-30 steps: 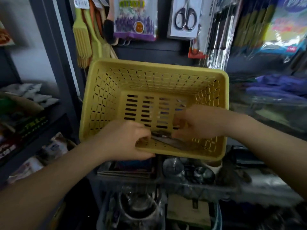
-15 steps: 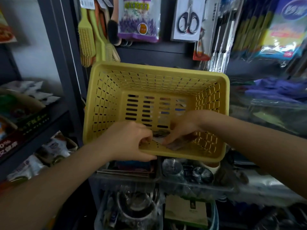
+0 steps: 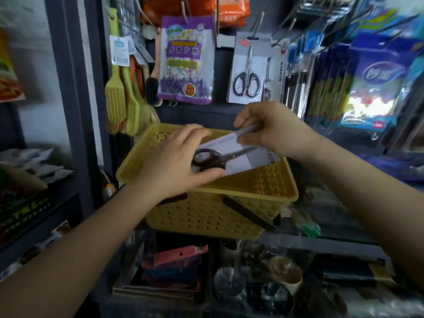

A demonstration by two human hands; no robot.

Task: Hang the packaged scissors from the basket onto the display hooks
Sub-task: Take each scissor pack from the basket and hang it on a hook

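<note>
Both hands grip one flat grey-and-white card package of black-handled scissors (image 3: 238, 154), held level just above the open top of the yellow perforated plastic basket (image 3: 220, 210). Left hand (image 3: 176, 166) clasps the handle end of the package, thumb underneath along its near edge and fingers curled over the far edge beside the black finger loops. Right hand (image 3: 273, 129) pinches the opposite end, where the blade tips point, with thumb and forefinger closed on the card's upper corner. The package lies tilted, its right end a little higher than its left, and it covers part of the basket's inside, so what the basket holds cannot be told.

The basket stands on a shelf of a dark metal display rack (image 3: 75, 111), with a black handle (image 3: 247, 212) folded down across its near wall. On the rack behind and above it hangs another grey card of black-handled scissors (image 3: 249, 70) from a metal display hook (image 3: 259, 28). Just left of that card hangs a purple-and-white sachet bag printed with lavender (image 3: 185, 60), and further left a bunch of yellow-green plastic scrubbing brushes (image 3: 121, 95). To the right hang blue plastic bags of goods (image 3: 376, 83), blurred.
</note>
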